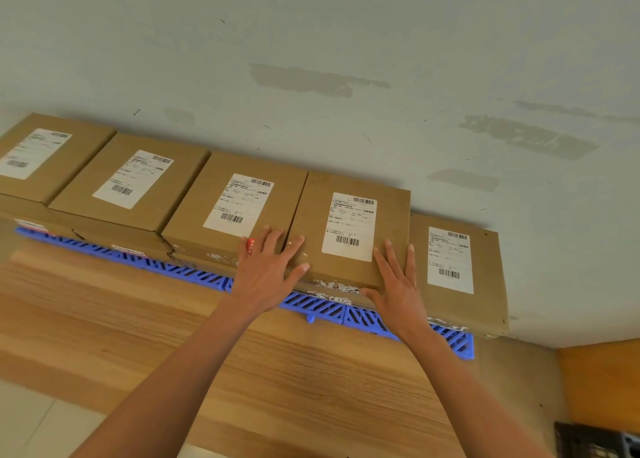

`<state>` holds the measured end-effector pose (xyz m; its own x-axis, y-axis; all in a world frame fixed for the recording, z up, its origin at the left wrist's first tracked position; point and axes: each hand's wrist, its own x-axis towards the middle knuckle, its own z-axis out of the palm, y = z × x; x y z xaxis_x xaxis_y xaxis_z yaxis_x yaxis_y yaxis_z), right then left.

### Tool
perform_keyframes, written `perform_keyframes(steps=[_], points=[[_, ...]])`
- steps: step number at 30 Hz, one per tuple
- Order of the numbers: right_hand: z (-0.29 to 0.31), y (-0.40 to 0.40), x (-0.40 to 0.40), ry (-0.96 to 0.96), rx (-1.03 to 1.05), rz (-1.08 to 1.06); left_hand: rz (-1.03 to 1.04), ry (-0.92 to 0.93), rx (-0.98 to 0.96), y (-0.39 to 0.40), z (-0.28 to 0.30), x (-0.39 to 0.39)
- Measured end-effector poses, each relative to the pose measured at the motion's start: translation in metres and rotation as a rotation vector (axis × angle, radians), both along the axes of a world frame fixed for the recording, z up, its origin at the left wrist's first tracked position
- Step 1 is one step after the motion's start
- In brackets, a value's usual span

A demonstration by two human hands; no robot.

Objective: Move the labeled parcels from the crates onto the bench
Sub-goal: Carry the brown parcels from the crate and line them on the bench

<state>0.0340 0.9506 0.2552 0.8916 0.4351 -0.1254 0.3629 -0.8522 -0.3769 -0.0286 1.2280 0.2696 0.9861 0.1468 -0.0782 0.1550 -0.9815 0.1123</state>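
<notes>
Hands: left hand [268,274] flat, fingers straight and spread, lying across the near left corner of the fourth parcel [349,231] and the edge of the third parcel [235,208]; right hand [398,284] flat with straight fingers on the fourth parcel's near right corner, thumb at its front edge. Neither hand grips anything.
Parcels: five brown cardboard boxes in a row against the wall [346,59], each topped with a white barcode label [349,225]; first parcel [45,156], second parcel [131,180], fifth parcel [457,270]. More boxes lie beneath the left ones.
Support: blue slotted plastic pallet [318,303] under the row, resting on the wood-grain surface [242,371].
Other: dark crate [595,440] at lower right
</notes>
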Motion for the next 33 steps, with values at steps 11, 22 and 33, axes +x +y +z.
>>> perform_keyframes(steps=[11, 22, 33], points=[[0.000, 0.011, -0.004, -0.087, -0.174, 0.070, 0.038, -0.023, -0.044, -0.001, 0.001, 0.004], [0.013, 0.016, 0.002, -0.050, -0.197, 0.065, 0.034, 0.014, -0.094, -0.001, 0.013, 0.010], [0.047, 0.024, 0.008, 0.030, -0.129, 0.023, -0.052, 0.129, -0.068, 0.004, 0.036, 0.024]])
